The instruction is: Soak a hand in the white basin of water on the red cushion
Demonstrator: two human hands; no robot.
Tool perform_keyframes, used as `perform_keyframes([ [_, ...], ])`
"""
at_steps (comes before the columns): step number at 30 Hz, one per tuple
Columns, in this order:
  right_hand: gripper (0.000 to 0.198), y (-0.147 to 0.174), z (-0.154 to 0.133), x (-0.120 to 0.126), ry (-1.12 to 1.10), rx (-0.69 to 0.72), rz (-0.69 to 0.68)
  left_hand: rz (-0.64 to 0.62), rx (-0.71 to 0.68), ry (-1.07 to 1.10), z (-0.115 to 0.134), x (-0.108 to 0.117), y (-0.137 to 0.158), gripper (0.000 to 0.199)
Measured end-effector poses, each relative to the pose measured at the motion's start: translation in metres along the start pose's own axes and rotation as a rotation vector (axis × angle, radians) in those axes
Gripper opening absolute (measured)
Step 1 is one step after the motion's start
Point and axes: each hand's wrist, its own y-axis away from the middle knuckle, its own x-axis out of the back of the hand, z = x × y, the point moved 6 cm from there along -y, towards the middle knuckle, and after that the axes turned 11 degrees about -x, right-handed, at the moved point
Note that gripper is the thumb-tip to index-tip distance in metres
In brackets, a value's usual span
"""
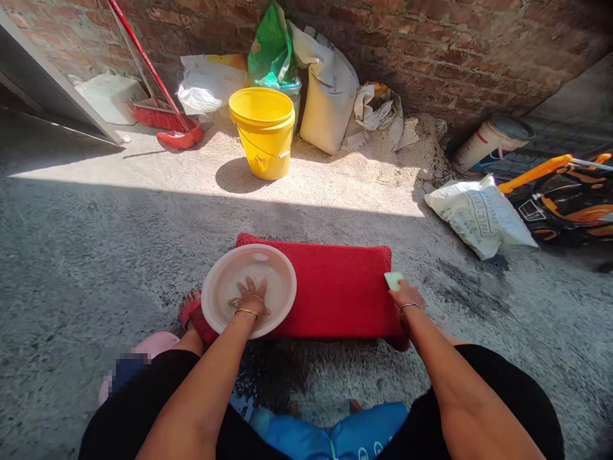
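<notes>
A pale pink basin (218, 271) with water in it rests on the left end of a low bench covered in red cloth (340, 291). Inside the basin my left hand (251, 299) is spread open with its fingers apart, and no object shows in it. Over the right end of the bench, my right hand (408, 295) grips a pale green bar of soap (393, 280). The soap sticks out past the fingers toward the cloth. Part of the right hand's grip is turned away from view.
A yellow bucket (263, 137) stands on the concrete floor beyond the bench. Behind it are a stuffed white sack (325, 89) and a green bag (272, 48). A red dustpan (181, 135) lies left; a white bag (479, 214) and an orange-black machine (569, 207) sit right.
</notes>
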Motion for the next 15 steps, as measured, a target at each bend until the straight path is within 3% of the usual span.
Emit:
perform_keyframes([
  [2, 0.057, -0.008, 0.015, 0.005, -0.072, -0.104, -0.022, 0.013, -0.014, 0.003, 0.000, -0.001, -0.001, 0.114],
  [4, 0.059, -0.003, -0.013, 0.014, -0.124, -0.053, -0.028, 0.009, -0.009, 0.008, -0.001, -0.002, -0.001, 0.115],
  [7, 0.058, 0.028, -0.111, 0.031, -0.149, 0.196, -0.039, -0.007, 0.016, 0.015, -0.002, -0.004, 0.001, 0.115],
  [11, 0.056, 0.093, -0.253, 0.049, -0.160, 0.536, -0.053, 0.006, 0.010, 0.009, -0.002, -0.005, 0.001, 0.115],
  [13, 0.055, 0.118, -0.303, 0.053, -0.151, 0.644, -0.067, 0.024, 0.008, -0.005, -0.004, -0.007, 0.000, 0.115],
  [15, 0.052, 0.128, -0.330, 0.053, -0.122, 0.700, -0.082, 0.026, 0.006, -0.017, -0.006, -0.010, -0.003, 0.114],
])
